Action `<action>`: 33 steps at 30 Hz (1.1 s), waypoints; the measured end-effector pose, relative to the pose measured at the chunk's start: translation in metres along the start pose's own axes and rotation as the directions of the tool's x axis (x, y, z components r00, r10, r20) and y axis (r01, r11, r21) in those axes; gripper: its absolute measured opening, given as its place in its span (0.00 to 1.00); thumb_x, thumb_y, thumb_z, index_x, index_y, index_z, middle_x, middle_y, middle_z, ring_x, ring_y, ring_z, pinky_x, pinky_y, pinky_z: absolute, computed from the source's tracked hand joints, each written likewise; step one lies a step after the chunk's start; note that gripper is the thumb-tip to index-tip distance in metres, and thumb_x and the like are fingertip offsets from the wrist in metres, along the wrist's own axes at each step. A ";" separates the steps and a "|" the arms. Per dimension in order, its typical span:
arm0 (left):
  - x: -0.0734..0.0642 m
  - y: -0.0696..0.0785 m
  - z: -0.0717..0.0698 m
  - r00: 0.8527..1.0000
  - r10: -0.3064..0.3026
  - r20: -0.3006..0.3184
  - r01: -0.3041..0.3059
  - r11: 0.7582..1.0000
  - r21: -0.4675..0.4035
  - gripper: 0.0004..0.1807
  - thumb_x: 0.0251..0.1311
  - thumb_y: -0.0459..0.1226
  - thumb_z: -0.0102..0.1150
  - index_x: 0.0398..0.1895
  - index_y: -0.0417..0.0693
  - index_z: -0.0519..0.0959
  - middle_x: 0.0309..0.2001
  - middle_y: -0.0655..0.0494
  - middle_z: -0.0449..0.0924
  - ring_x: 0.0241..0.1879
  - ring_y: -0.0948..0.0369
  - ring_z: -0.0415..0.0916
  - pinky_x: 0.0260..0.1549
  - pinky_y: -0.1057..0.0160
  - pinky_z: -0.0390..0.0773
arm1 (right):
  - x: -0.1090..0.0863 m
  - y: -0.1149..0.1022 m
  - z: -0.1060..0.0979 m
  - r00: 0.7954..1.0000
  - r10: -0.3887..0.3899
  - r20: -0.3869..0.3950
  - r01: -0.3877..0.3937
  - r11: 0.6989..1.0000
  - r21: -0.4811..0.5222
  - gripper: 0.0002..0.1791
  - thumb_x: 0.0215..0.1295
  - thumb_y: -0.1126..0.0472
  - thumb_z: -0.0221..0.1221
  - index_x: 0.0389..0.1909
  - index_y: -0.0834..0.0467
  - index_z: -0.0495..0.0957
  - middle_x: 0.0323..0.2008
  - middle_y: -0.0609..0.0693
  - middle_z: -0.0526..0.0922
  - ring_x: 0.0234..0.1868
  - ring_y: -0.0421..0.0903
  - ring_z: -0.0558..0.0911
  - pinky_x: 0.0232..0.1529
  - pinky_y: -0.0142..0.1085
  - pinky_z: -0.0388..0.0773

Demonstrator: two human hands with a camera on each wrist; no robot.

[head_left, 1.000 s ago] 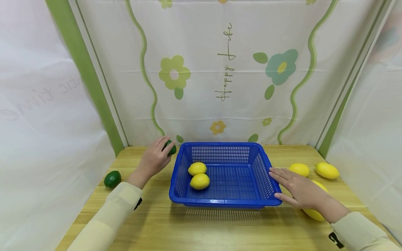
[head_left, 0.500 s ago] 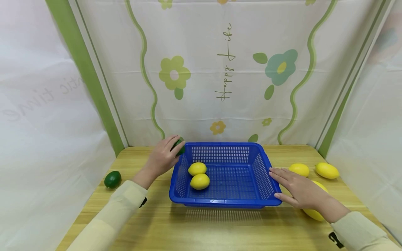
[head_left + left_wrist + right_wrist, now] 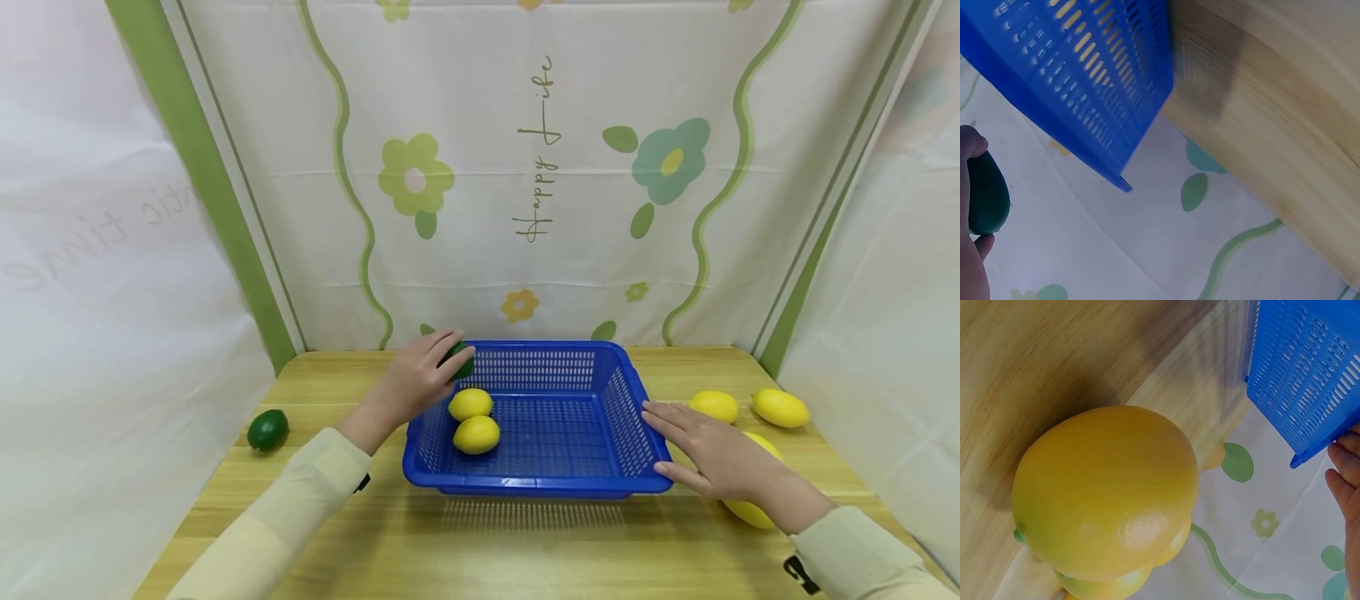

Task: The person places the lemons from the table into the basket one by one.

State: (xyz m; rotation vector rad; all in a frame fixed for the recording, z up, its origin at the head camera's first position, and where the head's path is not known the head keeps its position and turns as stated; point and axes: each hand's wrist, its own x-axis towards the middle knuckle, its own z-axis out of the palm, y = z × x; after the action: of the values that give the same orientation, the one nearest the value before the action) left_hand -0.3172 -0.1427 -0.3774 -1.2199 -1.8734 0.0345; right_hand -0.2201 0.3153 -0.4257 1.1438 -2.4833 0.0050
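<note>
My left hand point(image 3: 416, 375) grips a dark green oval fruit point(image 3: 461, 363) above the back left corner of the blue plastic basket point(image 3: 525, 483). In the left wrist view, thumb and fingers curl round that green fruit point(image 3: 988, 194) at the left edge. Inside the basket, two lemons point(image 3: 477, 435) lie side by side at the left. My right hand point(image 3: 720, 454) rests with straight fingers on the basket's right rim. Beneath that hand a yellow fruit point(image 3: 750, 512) is partly hidden; the right wrist view shows a yellow fruit point(image 3: 1107, 494) large and close.
A second dark green fruit point(image 3: 267, 430) lies on the wooden table point(image 3: 510, 558) at the left. Two more yellow fruits, one nearer point(image 3: 714, 407) and one farther right point(image 3: 781, 407), lie right of the basket. A flower-patterned curtain point(image 3: 480, 250) rises behind the table.
My left hand has carried the green fruit rightward, from outside the basket's left rim to over its back left corner. The right hand and basket have stayed put.
</note>
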 end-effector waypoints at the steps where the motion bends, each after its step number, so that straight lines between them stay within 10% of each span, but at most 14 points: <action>1: 0.002 0.001 0.001 1.000 0.008 0.001 -0.008 1.000 0.001 0.29 0.46 0.36 0.75 0.55 0.40 0.78 0.55 0.38 0.76 0.54 0.45 0.75 0.51 0.52 0.79 | 0.000 0.000 0.000 1.000 -0.001 -0.002 0.001 1.000 0.001 0.34 0.66 0.45 0.59 0.62 0.67 0.72 0.63 0.62 0.72 0.60 0.62 0.74 0.68 0.23 0.33; 13: 0.012 0.015 0.007 0.994 0.078 0.081 -0.071 0.994 -0.088 0.30 0.47 0.37 0.73 0.56 0.40 0.77 0.54 0.39 0.76 0.54 0.46 0.75 0.53 0.54 0.77 | -0.001 0.001 0.003 1.000 -0.005 -0.017 0.005 1.000 0.008 0.35 0.64 0.46 0.62 0.62 0.67 0.72 0.63 0.62 0.72 0.60 0.61 0.73 0.70 0.24 0.35; 33: 0.023 0.034 0.008 0.958 0.087 0.272 0.010 0.941 -0.337 0.31 0.48 0.36 0.74 0.58 0.43 0.76 0.58 0.44 0.74 0.59 0.50 0.71 0.59 0.57 0.72 | 0.000 0.000 0.002 1.000 -0.002 -0.026 0.002 1.000 0.016 0.34 0.64 0.46 0.61 0.62 0.67 0.72 0.63 0.62 0.72 0.60 0.61 0.74 0.69 0.23 0.36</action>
State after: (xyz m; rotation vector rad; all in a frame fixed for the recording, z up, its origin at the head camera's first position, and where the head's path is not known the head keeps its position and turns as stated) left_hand -0.3006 -0.1043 -0.3825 -1.5518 -2.1670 -0.0983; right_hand -0.2208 0.3152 -0.4281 1.1456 -2.4638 0.0390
